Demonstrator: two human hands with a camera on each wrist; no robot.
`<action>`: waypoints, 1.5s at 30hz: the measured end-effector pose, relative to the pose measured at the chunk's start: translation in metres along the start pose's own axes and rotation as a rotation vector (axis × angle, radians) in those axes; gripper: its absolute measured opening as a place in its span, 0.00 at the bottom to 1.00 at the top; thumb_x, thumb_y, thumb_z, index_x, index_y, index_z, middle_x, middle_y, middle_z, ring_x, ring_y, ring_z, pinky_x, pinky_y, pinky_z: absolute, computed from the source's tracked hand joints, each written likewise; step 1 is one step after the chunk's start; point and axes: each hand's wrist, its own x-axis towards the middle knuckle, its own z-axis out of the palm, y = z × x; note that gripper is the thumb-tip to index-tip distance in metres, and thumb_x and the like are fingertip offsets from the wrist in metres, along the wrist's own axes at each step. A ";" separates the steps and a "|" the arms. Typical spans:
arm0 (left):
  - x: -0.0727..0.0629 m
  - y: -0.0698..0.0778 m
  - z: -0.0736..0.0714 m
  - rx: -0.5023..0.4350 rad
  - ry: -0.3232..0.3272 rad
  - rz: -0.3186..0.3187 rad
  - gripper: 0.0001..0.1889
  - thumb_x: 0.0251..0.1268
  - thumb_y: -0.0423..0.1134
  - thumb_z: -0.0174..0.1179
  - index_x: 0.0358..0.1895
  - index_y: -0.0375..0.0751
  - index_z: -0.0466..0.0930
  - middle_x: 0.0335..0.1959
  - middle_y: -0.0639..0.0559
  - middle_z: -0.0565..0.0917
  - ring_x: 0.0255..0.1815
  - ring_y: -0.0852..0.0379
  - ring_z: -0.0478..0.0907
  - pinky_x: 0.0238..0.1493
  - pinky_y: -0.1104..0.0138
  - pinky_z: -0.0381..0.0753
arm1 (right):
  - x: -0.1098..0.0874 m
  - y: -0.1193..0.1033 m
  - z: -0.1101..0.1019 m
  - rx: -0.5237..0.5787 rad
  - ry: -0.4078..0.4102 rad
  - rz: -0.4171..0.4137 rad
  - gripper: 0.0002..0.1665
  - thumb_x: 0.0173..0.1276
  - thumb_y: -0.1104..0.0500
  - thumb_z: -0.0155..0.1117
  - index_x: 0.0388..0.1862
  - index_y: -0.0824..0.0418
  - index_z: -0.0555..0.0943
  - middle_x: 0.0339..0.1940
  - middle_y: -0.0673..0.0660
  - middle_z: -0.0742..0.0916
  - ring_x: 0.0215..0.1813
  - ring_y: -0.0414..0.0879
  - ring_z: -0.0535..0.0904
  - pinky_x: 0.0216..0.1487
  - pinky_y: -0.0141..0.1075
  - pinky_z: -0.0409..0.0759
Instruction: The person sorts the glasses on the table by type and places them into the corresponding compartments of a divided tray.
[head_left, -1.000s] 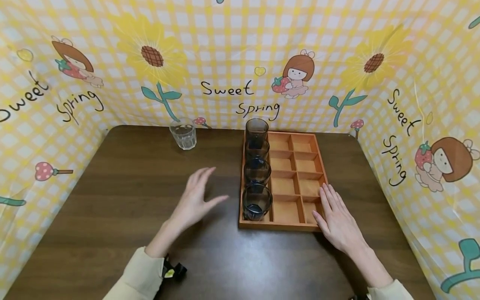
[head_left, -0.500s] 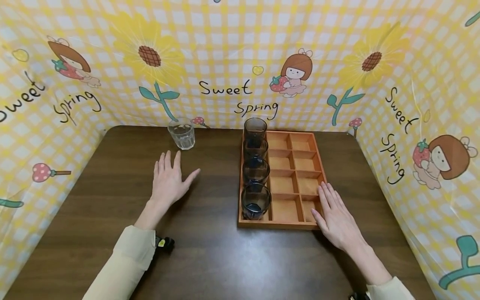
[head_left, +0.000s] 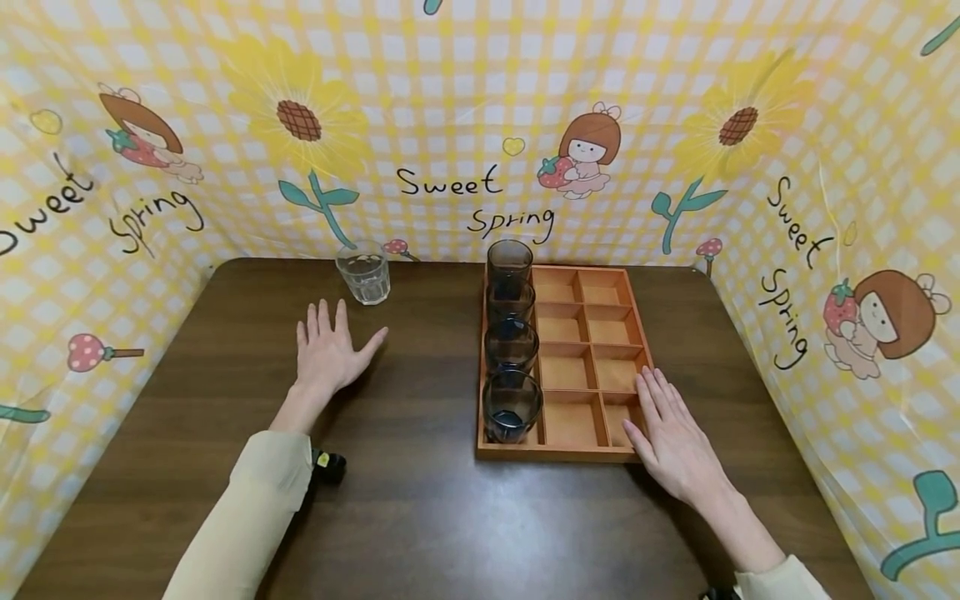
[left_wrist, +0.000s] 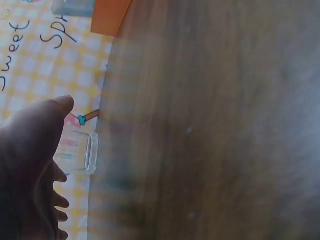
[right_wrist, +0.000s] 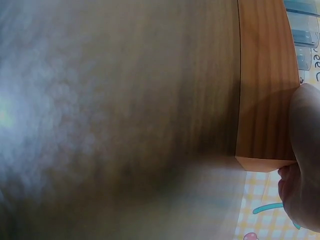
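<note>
A clear faceted glass (head_left: 365,275) stands upright near the table's back edge. Just in front of it my left hand (head_left: 327,354) has its fingers spread and touches nothing that I can see; the left wrist view shows the thumb (left_wrist: 55,112) apart from the glass (left_wrist: 85,152). A wooden divided tray (head_left: 573,454) carries several dark tinted glasses (head_left: 512,404) down its left column. At the tray's near right corner rests my right hand (head_left: 678,446), fingers straight along the right rim. In the right wrist view its thumb (right_wrist: 306,117) lies by the wooden wall (right_wrist: 267,100).
The other two columns of the tray show bare wooden compartments (head_left: 576,418). All this stands on a dark wood table (head_left: 420,517). A yellow checked cloth (head_left: 450,100) with printed figures rises behind and at both sides.
My left hand has moved left and away from the tray, up the table to the clear glass, with its fingers spreading. The right hand, tray and glasses have stayed in place.
</note>
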 end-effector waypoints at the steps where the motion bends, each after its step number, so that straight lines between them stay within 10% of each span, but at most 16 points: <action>1: 0.003 -0.001 0.000 0.000 -0.004 -0.005 0.61 0.77 0.80 0.43 0.91 0.33 0.38 0.90 0.22 0.38 0.92 0.23 0.32 0.88 0.29 0.34 | 0.000 0.000 0.000 -0.001 0.002 -0.002 0.42 0.87 0.49 0.57 0.86 0.76 0.61 0.88 0.75 0.66 0.88 0.71 0.60 0.92 0.31 0.30; 27: 0.054 0.003 0.000 -0.042 -0.040 -0.080 0.66 0.74 0.81 0.44 0.90 0.30 0.29 0.90 0.22 0.34 0.92 0.25 0.28 0.90 0.32 0.30 | 0.002 0.003 0.000 0.000 -0.013 0.012 0.43 0.87 0.50 0.57 0.86 0.76 0.60 0.88 0.74 0.65 0.89 0.70 0.59 0.93 0.33 0.32; 38: 0.070 0.003 0.006 -0.283 0.046 -0.110 0.67 0.70 0.79 0.53 0.90 0.31 0.34 0.90 0.21 0.39 0.92 0.25 0.30 0.90 0.32 0.30 | 0.001 0.004 0.001 0.005 -0.012 0.020 0.43 0.86 0.51 0.58 0.86 0.76 0.60 0.88 0.74 0.66 0.89 0.70 0.59 0.92 0.32 0.30; 45: 0.081 0.001 0.014 -0.750 0.137 -0.149 0.59 0.69 0.66 0.70 0.91 0.45 0.45 0.89 0.32 0.57 0.91 0.34 0.53 0.90 0.41 0.56 | 0.002 0.004 0.002 0.011 -0.024 0.030 0.43 0.87 0.50 0.57 0.87 0.76 0.59 0.89 0.74 0.64 0.89 0.70 0.59 0.93 0.34 0.33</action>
